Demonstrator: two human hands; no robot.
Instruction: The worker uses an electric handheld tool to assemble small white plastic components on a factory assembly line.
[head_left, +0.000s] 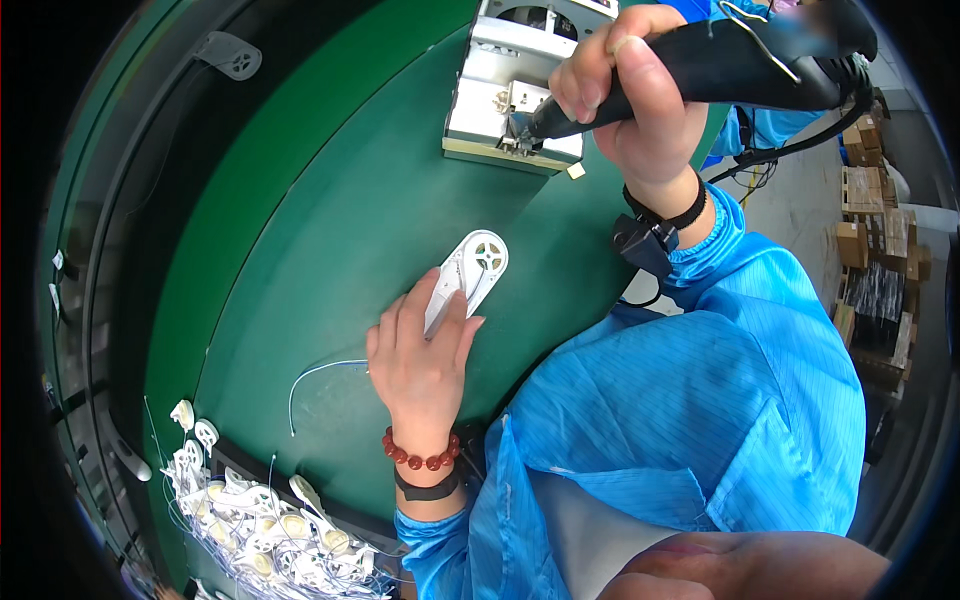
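Note:
My right hand (pixel 645 100) is wrapped round a black electric screwdriver (pixel 735 65), its body slanting down to the left. The screwdriver's tip is at the front of a silver metal box (pixel 478 112), which looks like a screw feeder; whether the tip touches it I cannot tell. On the green table lies a long white plastic housing (pixel 487 252) with a round spoked end. My left hand (pixel 413 365) holds it at its lower part, fingers and thumb across it, hiding that end. A thin blue-white wire (pixel 318 368) runs out to the left from beneath this hand.
A dark tray (pixel 345 515) at the lower left is heaped with white parts (pixel 265 530) and tangled thin wires. Another white housing (pixel 232 55) lies at the far upper left. The screwdriver's black cable (pixel 790 150) loops at the right. Cardboard boxes (pixel 865 240) stand beyond the table.

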